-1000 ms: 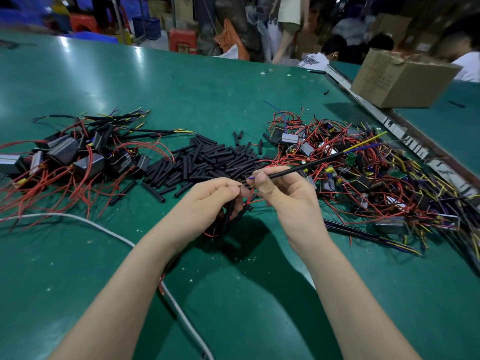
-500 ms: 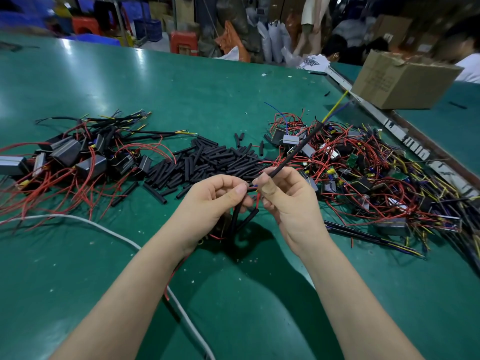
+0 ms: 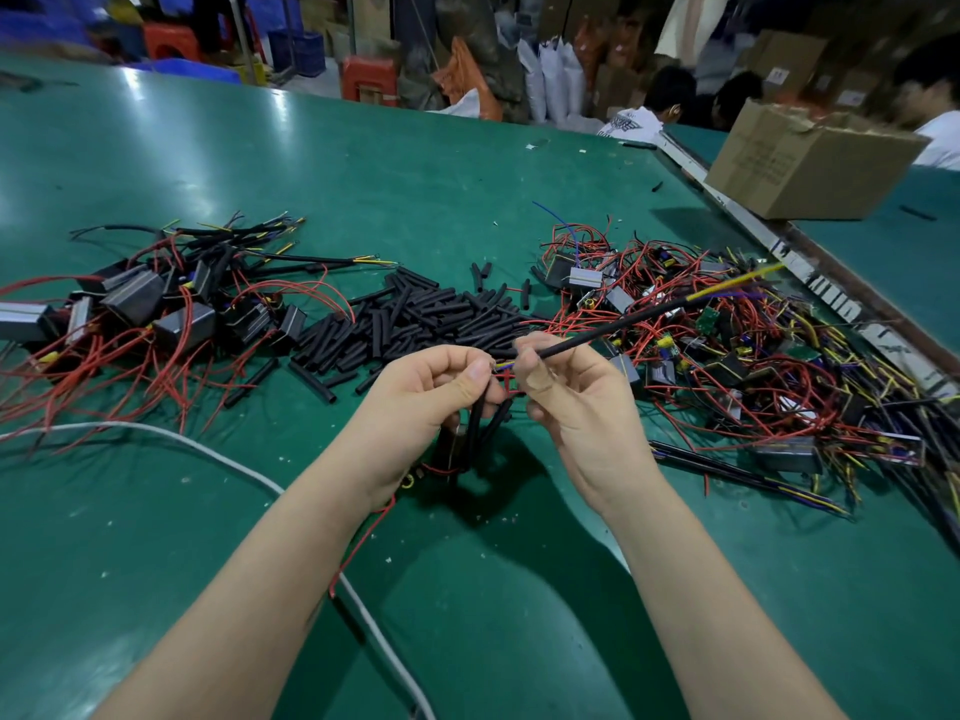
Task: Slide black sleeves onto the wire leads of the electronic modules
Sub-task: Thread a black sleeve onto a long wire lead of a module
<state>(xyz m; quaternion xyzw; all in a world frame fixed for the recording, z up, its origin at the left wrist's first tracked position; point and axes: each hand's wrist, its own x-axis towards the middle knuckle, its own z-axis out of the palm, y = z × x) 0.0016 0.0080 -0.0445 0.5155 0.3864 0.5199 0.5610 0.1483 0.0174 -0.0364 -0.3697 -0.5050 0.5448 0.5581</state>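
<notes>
My right hand (image 3: pixel 566 397) pinches a long thin black sleeve (image 3: pixel 623 327) that slants up to the right, with yellow and blue wire ends (image 3: pixel 737 287) sticking out of its far end. My left hand (image 3: pixel 431 387) pinches the wire leads just left of the sleeve's near end and holds a few short black sleeves (image 3: pixel 480 426) that hang below it. A dark module (image 3: pixel 449 449) with a red wire hangs partly hidden under my left hand. A heap of loose black sleeves (image 3: pixel 415 319) lies on the green table (image 3: pixel 363 163) beyond my hands.
Sleeved modules with red wires (image 3: pixel 156 309) are piled at the left. A tangle of modules and wires (image 3: pixel 727 366) lies at the right. A white cable (image 3: pixel 218 454) crosses the table near my left arm. A cardboard box (image 3: pixel 805 163) stands at the far right, with people behind it.
The long sleeve in my right hand has swung down from steeply upward to a shallower slant to the right. Both hands stay together in the same place.
</notes>
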